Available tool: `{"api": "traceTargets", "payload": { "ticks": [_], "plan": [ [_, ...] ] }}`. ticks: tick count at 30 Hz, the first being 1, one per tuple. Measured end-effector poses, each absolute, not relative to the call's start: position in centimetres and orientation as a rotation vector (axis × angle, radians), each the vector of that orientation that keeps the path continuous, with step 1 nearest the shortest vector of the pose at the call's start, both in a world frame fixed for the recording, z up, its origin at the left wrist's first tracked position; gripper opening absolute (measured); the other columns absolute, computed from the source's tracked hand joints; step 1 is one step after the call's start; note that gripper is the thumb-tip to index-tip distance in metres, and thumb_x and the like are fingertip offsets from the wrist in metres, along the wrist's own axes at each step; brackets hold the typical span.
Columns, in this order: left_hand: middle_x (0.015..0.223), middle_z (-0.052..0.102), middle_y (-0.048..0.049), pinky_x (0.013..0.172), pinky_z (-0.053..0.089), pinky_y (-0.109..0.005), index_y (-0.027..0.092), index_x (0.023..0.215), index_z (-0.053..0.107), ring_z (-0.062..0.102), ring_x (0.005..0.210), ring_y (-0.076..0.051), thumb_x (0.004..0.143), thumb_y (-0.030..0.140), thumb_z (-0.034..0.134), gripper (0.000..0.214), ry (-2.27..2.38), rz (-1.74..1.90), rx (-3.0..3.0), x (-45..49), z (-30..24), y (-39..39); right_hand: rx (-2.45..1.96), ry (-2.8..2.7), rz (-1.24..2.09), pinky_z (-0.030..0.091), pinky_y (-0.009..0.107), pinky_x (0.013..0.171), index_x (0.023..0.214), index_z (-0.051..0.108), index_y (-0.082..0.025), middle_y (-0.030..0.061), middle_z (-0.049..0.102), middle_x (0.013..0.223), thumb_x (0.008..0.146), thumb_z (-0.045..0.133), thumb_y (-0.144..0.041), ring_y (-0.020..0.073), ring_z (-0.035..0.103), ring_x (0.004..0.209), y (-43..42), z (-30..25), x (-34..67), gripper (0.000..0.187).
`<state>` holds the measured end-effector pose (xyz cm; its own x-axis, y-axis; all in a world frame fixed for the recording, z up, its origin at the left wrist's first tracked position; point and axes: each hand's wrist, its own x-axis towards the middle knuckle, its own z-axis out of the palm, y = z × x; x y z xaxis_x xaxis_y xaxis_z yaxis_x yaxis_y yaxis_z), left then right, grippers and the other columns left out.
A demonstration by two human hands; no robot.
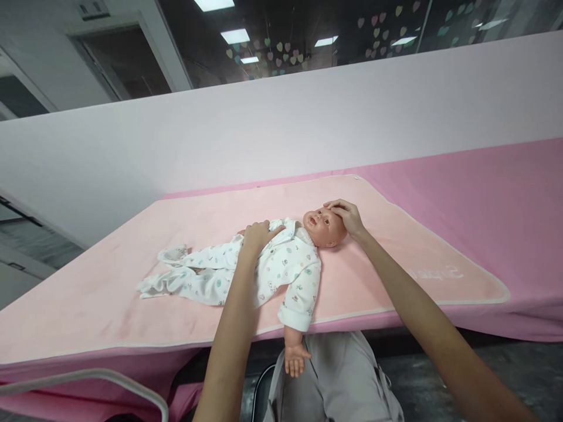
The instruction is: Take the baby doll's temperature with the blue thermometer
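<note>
A baby doll (288, 266) lies on its back on a peach mat (382, 205), dressed in a white patterned sleepsuit (281, 275). Its head is to the right and its legs stretch left. My left hand (257, 235) rests on the doll's torso with the thumb apart from the fingers. Across the doll's forehead lies my right hand (345, 215), fingers extended over the top of the head. One doll arm (295, 351) hangs over the table's near edge. The other doll arm is mostly hidden behind my left hand.
Under the mat is a pink cloth (505, 193) covering the table. A white partition (281, 129) stands along the back. At the lower left curves a grey metal rail (97, 373). My legs in grey trousers (338, 375) are beneath the near edge.
</note>
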<state>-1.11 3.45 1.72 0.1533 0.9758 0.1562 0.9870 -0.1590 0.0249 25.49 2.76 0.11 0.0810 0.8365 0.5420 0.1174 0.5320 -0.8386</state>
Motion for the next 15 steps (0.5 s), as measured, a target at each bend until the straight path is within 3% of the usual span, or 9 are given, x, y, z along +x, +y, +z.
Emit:
{"api": "traceTargets", "payload": {
  "ticks": [4,8,13,15],
  "plan": [
    [0.096,0.066,-0.0159,0.084,0.038,-0.041,0.015,0.099,0.061,0.058,0.096,-0.032,0.075,0.074,0.021,0.074,-2.005,-0.172,-2.308,-1.0,1.9,3.4,-0.964,-1.328,0.73,0.043,0.037,0.093,0.082,0.066,-0.021,0.0014,0.067,0.098,0.073,0.053,-0.034,0.0199,0.058,0.098,4.1,-1.1,26.0,0.02],
    [0.095,0.066,-0.0157,0.083,0.038,-0.04,0.015,0.098,0.061,0.059,0.095,-0.032,0.075,0.073,0.022,0.074,-1.991,-0.182,-2.312,-1.0,1.8,3.4,-0.975,-1.229,0.858,0.047,0.037,0.089,0.081,0.066,-0.02,0.0031,0.069,0.093,0.075,0.054,-0.042,0.0216,0.061,0.093,4.8,-2.0,26.2,0.026],
    [0.094,0.066,-0.0162,0.083,0.039,-0.041,0.014,0.098,0.061,0.059,0.094,-0.032,0.075,0.074,0.02,0.076,-1.968,-0.203,-2.322,-1.2,1.6,3.5,-0.888,-1.369,1.318,0.054,0.04,0.071,0.092,0.066,-0.014,0.0111,0.07,0.09,0.084,0.034,-0.045,0.025,0.065,0.081,4.3,-2.8,26.7,0.045],
    [0.095,0.066,-0.0162,0.083,0.038,-0.041,0.015,0.098,0.06,0.059,0.095,-0.032,0.075,0.074,0.02,0.076,-1.971,-0.21,-2.324,-1.2,1.6,3.5,-0.949,-1.421,1.073,0.055,0.04,0.066,0.091,0.065,-0.014,0.0117,0.07,0.086,0.084,0.033,-0.042,0.0246,0.066,0.075,4.0,-2.9,26.9,0.043]
  ]
}}
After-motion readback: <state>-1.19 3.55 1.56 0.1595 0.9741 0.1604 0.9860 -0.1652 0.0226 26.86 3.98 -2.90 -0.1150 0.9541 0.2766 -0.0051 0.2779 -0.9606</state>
